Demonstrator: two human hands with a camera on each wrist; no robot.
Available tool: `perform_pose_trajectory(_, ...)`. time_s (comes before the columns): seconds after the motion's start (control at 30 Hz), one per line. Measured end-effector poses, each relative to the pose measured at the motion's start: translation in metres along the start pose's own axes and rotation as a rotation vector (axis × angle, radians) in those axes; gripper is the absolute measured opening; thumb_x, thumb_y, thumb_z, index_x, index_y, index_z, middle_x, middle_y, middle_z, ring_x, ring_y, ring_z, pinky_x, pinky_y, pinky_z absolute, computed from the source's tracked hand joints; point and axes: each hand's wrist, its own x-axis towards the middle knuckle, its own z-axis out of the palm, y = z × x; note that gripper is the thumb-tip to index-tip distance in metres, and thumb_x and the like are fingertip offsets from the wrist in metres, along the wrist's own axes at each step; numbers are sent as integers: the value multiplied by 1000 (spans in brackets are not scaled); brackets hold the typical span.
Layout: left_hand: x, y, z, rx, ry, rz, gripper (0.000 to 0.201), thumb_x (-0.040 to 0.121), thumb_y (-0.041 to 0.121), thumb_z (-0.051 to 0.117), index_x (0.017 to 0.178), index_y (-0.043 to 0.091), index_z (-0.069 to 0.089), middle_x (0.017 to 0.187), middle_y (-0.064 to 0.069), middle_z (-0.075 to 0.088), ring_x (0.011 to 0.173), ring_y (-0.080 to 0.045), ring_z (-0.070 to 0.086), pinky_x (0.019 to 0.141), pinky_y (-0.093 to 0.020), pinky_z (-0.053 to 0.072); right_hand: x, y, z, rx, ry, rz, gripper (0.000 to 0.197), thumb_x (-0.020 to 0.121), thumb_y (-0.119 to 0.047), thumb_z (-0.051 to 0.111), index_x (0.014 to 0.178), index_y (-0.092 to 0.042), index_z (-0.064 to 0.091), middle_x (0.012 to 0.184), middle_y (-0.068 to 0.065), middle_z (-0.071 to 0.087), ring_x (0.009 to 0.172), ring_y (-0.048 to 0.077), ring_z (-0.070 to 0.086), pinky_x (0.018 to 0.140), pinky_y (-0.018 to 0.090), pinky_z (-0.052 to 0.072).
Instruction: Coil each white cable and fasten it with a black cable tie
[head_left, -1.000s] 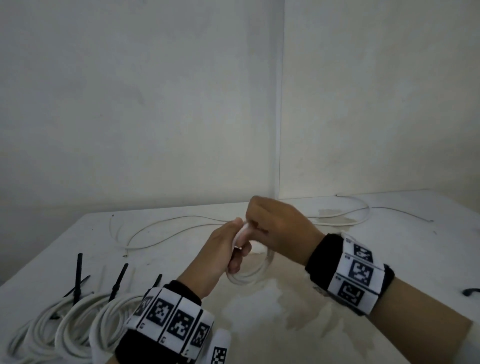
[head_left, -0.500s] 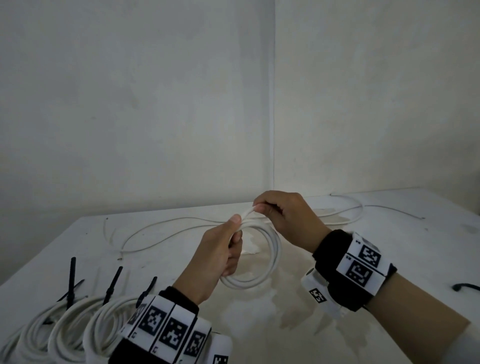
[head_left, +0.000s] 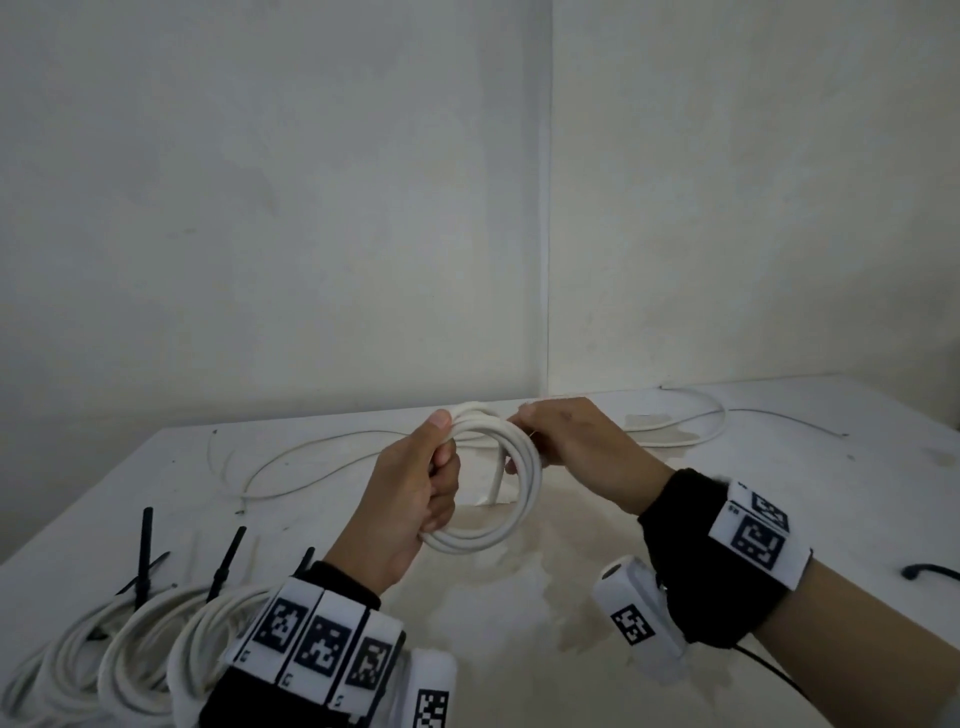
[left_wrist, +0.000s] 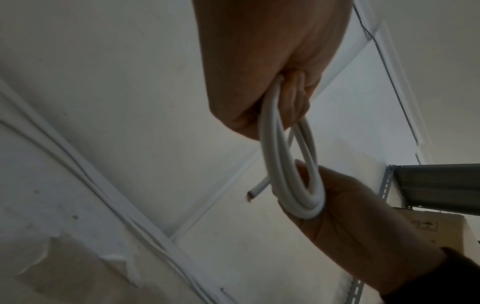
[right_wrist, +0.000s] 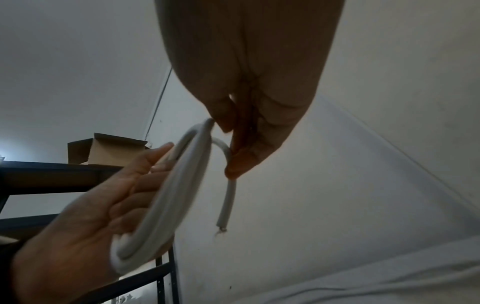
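Holding the white cable (head_left: 498, 483) as a small coil above the table (head_left: 779, 519), the left hand (head_left: 410, 499) has its fingers curled round the stacked loops, thumb pressed on top. The right hand (head_left: 576, 452) pinches the far side of the coil, thumb and fingers closed on the last turn, and the cut end (right_wrist: 224, 214) hangs free below it.

This cable looks light but fairly stiff and springy, so I judge the loops will want to spring open if either grip loosens. The best hold is where the turns lie stacked, with the loose end tucked against them before a tie goes on.

3 coils already bound with black ties (head_left: 140, 618) lie at the table's near left edge, close under the left wrist. Another black tie (head_left: 930, 571) lies at the right edge, well apart from the hands. Thin loose cables (head_left: 291, 462) lie across the back of the table. Between the hands and those, the stained middle of the table gives room to work.
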Motion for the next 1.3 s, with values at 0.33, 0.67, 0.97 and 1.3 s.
perform_pose_trajectory(0.33,2,-6,-2,-40,48,13,42,98,28,36,58,15,32,40,8,24,33,-5,16,34,-18,16,-11,3,17,182,-95,4,22,92,-13,53,84,6,60,63,5,63,58,11,58,61,17,46)
perform_pose_trajectory(0.67,4,-4,-2,-35,74,33,41,97,27,37,59,14,34,40,8,25,33,-5,18,33,-17,18,-13,-2,12,470,-273,167,5,81,-4,50,81,-9,51,61,3,61,67,19,66,66,27,54)
perform_pose_trajectory(0.97,3,-10,-5,-51,21,47,40,98,31,35,62,12,40,42,6,28,36,-8,25,45,-21,35,-6,-6,10,469,-115,167,42,97,-36,31,82,-7,57,48,-1,42,47,14,48,71,31,50)
perform_pose_trajectory(1.3,-1,-25,-19,121,-178,36,40,98,27,30,82,6,59,60,1,59,62,-12,57,68,-24,50,-5,-5,14,195,122,119,47,95,-41,40,65,-9,56,39,-11,33,39,6,30,49,23,38)
